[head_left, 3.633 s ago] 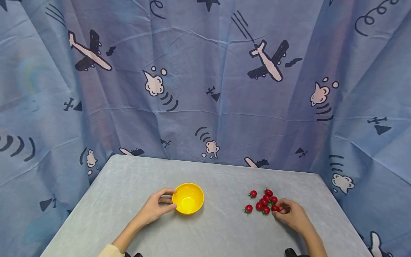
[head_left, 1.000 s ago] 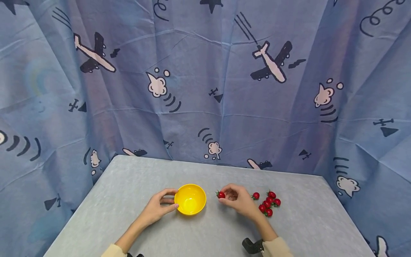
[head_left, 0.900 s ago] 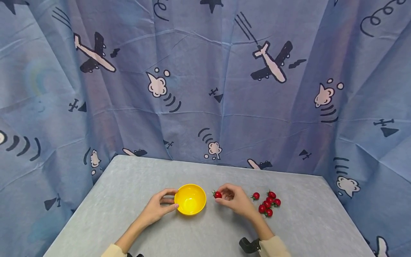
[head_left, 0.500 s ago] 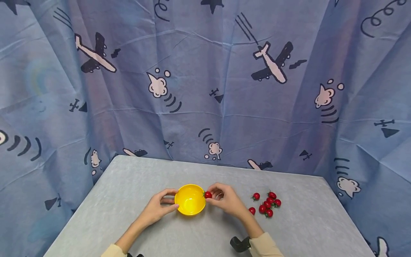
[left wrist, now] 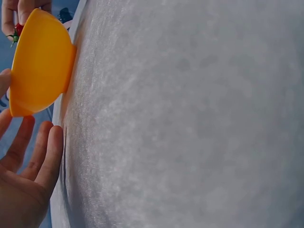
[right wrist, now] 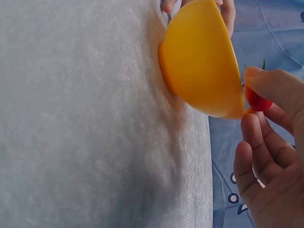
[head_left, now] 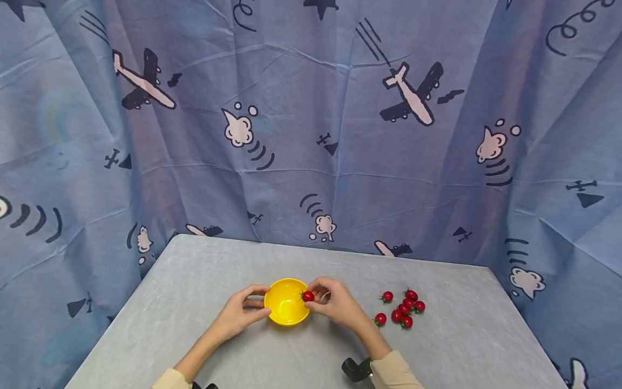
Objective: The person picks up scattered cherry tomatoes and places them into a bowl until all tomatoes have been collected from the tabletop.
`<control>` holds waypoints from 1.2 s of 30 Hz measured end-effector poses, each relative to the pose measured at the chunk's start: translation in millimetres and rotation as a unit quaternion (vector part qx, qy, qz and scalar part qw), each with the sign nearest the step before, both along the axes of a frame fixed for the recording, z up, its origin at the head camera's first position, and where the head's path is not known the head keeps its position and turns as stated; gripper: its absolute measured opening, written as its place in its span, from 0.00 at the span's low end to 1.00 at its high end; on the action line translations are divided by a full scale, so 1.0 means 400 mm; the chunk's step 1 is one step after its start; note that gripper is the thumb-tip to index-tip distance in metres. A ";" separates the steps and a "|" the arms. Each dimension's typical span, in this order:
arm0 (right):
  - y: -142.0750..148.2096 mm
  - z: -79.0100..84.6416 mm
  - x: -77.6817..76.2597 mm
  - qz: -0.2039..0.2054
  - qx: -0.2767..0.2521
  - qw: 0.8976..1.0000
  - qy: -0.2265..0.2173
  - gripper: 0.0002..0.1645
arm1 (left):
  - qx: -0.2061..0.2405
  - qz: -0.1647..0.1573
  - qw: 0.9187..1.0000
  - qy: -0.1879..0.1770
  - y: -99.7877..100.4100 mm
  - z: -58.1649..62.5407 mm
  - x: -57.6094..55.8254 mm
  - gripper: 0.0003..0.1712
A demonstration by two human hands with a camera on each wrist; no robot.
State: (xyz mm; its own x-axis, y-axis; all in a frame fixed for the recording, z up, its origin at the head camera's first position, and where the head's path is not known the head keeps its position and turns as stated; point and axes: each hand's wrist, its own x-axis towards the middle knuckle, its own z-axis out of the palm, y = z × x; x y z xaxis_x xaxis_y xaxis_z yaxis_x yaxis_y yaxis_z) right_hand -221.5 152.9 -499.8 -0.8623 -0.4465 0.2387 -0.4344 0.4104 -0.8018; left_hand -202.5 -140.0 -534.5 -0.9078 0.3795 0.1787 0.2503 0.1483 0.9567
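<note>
Over the right rim of the yellow bowl (head_left: pixel 286 301), the right hand (head_left: pixel 335 305) pinches one cherry tomato (head_left: pixel 308 295) btw thumb & fingertips, fruit just at the lip, not yet inside. Left hand (head_left: pixel 238 312) cups the bowl's left side, fingers curled on the rim, steadying it. Bowl looks empty. Six more tomatoes (head_left: pixel 400 309) lie on the grey table (head_left: pixel 194 270), well right of the bowl. Step, I'd judge: drop-off. Next needs fruit moved a bit further over the bowl, then fingers parted w/o nudging the rim.
</note>
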 end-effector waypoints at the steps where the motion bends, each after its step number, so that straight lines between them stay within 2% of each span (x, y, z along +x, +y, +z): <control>1: -0.001 0.001 0.000 -0.001 0.002 1.000 0.000 0.13 | -0.002 0.000 1.000 0.001 0.001 0.001 0.001 0.29; 7: -0.004 0.003 0.001 -0.003 0.025 1.000 -0.004 0.14 | -0.008 0.001 1.000 -0.001 0.001 0.000 0.001 0.29; 13: 0.011 0.010 0.003 -0.004 0.015 1.000 -0.010 0.14 | -0.004 0.004 1.000 -0.002 0.000 -0.005 -0.001 0.29; 16: 0.028 0.012 0.004 -0.012 0.015 1.000 0.002 0.12 | -0.004 0.007 1.000 -0.006 0.000 -0.002 0.000 0.29; 22: 0.075 0.015 0.008 -0.025 0.009 1.000 0.010 0.09 | -0.022 0.012 1.000 -0.010 0.001 0.000 0.000 0.29; 29: 0.144 0.010 0.024 -0.047 0.022 0.999 -0.005 0.07 | -0.027 0.015 1.000 -0.007 0.006 -0.007 -0.002 0.29; 36: 0.229 0.007 0.044 -0.066 0.031 0.997 -0.016 0.08 | -0.029 0.010 1.000 0.004 0.008 0.003 0.003 0.29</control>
